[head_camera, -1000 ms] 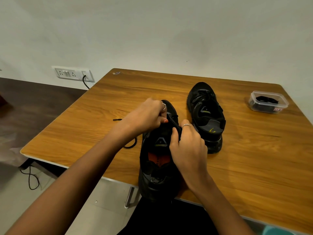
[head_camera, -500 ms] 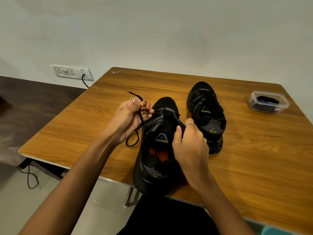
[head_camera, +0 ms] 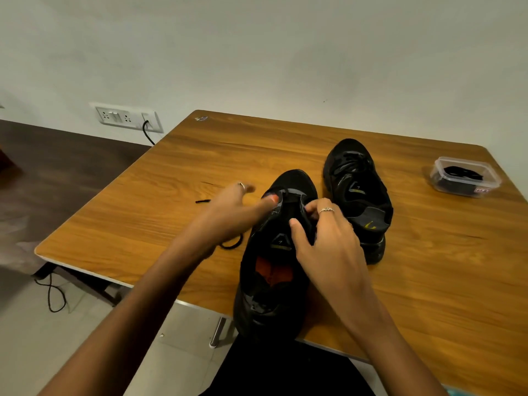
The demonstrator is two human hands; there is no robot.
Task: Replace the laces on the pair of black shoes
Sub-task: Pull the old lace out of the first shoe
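Note:
Two black shoes stand on the wooden table (head_camera: 183, 172). The near shoe (head_camera: 274, 258) has an orange insole and its heel hangs over the front edge. My right hand (head_camera: 323, 241) grips its right eyelet flap beside the tongue. My left hand (head_camera: 237, 207) is blurred, fingers spread, its fingertips touching the shoe's left upper near the toe. A loose black lace (head_camera: 228, 244) lies on the table under that hand, with one end at the left. The far shoe (head_camera: 357, 192) still has its lace in.
A clear plastic box (head_camera: 464, 178) with black laces inside sits at the table's far right. A wall socket (head_camera: 125, 117) with a black cable is at the left, and a cable lies on the floor beside the table leg.
My left hand had pulled the lace out to the left and up. It has now dropped the lace on the table and come back to the shoe's upper. My right hand stayed on the shoe.

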